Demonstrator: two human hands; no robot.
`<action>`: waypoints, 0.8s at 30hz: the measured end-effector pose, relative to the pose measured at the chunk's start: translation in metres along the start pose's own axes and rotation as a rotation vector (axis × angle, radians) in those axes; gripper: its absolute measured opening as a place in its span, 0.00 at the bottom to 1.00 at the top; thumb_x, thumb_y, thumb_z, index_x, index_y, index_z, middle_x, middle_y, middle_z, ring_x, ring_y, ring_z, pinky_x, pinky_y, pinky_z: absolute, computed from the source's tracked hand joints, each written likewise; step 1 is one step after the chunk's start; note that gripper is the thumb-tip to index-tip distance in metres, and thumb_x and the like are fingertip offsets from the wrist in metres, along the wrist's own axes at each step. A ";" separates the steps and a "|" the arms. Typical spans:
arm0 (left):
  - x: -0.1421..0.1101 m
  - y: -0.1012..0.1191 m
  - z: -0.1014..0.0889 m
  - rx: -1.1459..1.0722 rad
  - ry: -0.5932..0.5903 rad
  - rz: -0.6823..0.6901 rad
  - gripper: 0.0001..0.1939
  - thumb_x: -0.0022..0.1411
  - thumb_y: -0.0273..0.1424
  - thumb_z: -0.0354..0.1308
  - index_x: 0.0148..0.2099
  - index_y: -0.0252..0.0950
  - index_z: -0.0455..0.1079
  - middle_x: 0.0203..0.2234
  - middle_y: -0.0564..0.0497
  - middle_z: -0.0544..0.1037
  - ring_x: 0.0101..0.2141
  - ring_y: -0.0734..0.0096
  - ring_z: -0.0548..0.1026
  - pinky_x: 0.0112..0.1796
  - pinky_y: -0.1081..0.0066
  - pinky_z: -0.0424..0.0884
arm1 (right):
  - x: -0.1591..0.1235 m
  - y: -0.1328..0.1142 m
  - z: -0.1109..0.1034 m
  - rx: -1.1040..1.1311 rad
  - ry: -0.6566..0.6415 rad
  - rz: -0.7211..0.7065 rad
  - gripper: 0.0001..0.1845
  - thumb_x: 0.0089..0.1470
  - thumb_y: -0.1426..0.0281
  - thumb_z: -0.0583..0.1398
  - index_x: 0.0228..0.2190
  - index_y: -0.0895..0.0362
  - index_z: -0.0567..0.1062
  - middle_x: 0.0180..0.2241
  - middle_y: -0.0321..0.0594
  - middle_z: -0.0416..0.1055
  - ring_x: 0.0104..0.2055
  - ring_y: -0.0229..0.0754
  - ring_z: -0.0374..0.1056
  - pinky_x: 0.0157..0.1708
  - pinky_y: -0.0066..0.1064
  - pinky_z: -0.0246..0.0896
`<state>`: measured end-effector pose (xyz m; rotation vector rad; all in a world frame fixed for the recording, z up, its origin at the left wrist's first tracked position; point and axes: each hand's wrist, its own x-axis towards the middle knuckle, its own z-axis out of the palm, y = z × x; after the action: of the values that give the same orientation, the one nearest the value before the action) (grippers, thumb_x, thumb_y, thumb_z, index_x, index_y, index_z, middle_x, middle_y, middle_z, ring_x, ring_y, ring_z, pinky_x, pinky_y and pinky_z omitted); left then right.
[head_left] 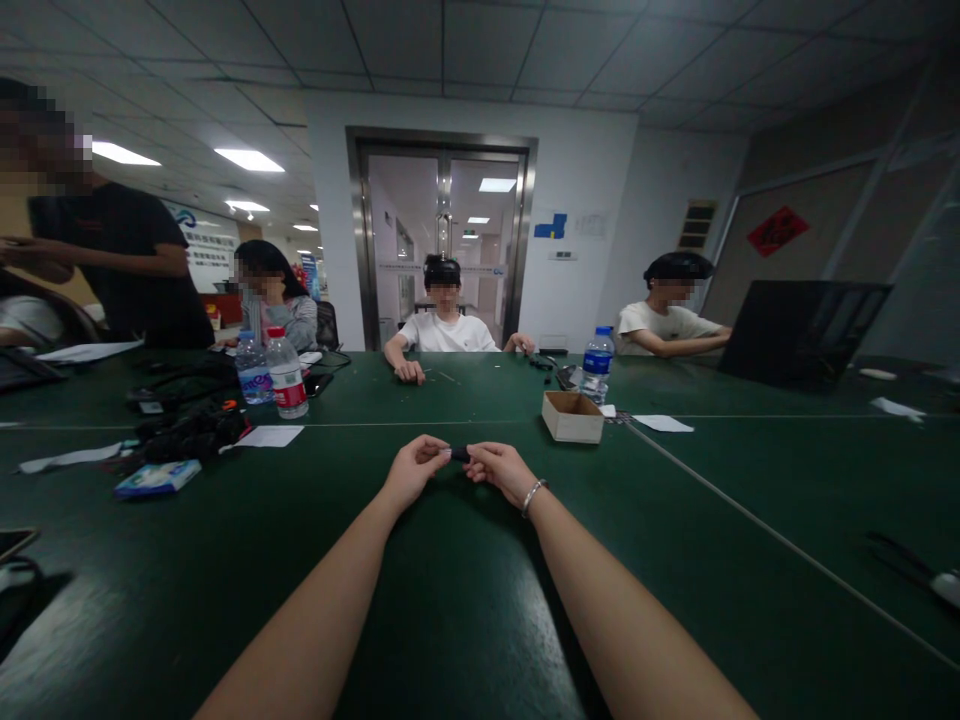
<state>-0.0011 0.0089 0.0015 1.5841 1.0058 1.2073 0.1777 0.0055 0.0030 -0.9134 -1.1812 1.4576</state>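
While both our arms stretch out over the green table [750, 480], we pinch a small black piece [460, 454] between our two hands. It is dark, short and narrow, and too small for us to tell its shape or what it is made of. It sits in the gap where our hands meet, above the table, with only its middle showing.

Our left hand [412, 468] comes at it from nine o'clock, fingers curled in close and fingertips [442, 453] closed on the left end. Our right hand [499, 466] comes from three o'clock, fingers likewise bent narrow, with the thumb and forefinger gripping the right end. A silver bracelet [533, 495] rings the right wrist.

At one o'clock from our hands stands an open cardboard box [573, 416], with a water bottle [597, 365] just beyond it. At ten o'clock stand two more bottles [286, 374] beside a tangle of black cables [191, 430], and a blue packet [157, 478] lies at nine o'clock. At two o'clock, well apart, a black laptop [802, 330] stands open. Other people sit along the far edge.
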 end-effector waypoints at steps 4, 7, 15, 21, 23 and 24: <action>0.001 -0.001 -0.002 -0.027 -0.021 0.069 0.17 0.43 0.35 0.64 0.35 0.32 0.68 0.31 0.48 0.73 0.31 0.72 0.71 0.34 0.72 0.67 | -0.001 -0.001 0.001 -0.032 0.002 -0.009 0.13 0.47 0.67 0.64 0.24 0.66 0.72 0.21 0.43 0.70 0.20 0.32 0.66 0.17 0.18 0.61; 0.000 -0.001 -0.002 -0.059 -0.024 0.074 0.20 0.42 0.33 0.65 0.40 0.33 0.68 0.35 0.47 0.73 0.34 0.70 0.72 0.38 0.71 0.67 | -0.001 -0.001 0.001 -0.024 -0.001 -0.006 0.12 0.47 0.67 0.64 0.25 0.65 0.72 0.21 0.43 0.70 0.20 0.32 0.66 0.18 0.18 0.61; 0.004 -0.006 0.001 0.033 0.035 -0.242 0.26 0.52 0.51 0.51 0.34 0.30 0.66 0.24 0.47 0.71 0.20 0.73 0.70 0.19 0.76 0.62 | 0.000 0.000 0.001 -0.027 0.011 0.006 0.08 0.49 0.72 0.62 0.27 0.66 0.73 0.21 0.43 0.71 0.20 0.32 0.67 0.18 0.18 0.62; 0.001 -0.005 0.001 -0.030 -0.022 -0.035 0.27 0.42 0.39 0.65 0.45 0.39 0.62 0.36 0.49 0.70 0.28 0.75 0.71 0.24 0.78 0.66 | -0.002 -0.001 0.002 -0.018 0.023 -0.009 0.07 0.50 0.72 0.62 0.27 0.66 0.73 0.22 0.44 0.71 0.21 0.33 0.67 0.18 0.18 0.62; 0.002 -0.005 0.001 -0.049 0.007 -0.083 0.31 0.43 0.41 0.64 0.49 0.39 0.60 0.39 0.47 0.69 0.30 0.73 0.72 0.26 0.76 0.67 | -0.002 -0.001 0.002 -0.030 0.011 -0.008 0.06 0.50 0.73 0.61 0.28 0.67 0.73 0.22 0.44 0.71 0.20 0.32 0.67 0.18 0.18 0.62; 0.003 -0.005 0.001 -0.039 0.017 -0.133 0.29 0.46 0.44 0.61 0.48 0.37 0.62 0.37 0.46 0.70 0.29 0.73 0.72 0.25 0.76 0.66 | -0.001 -0.001 0.001 -0.033 0.009 -0.005 0.06 0.50 0.74 0.61 0.28 0.67 0.73 0.22 0.44 0.71 0.20 0.32 0.67 0.18 0.18 0.62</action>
<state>-0.0002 0.0134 -0.0024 1.4552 1.0745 1.1437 0.1769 0.0039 0.0042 -0.9385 -1.2036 1.4326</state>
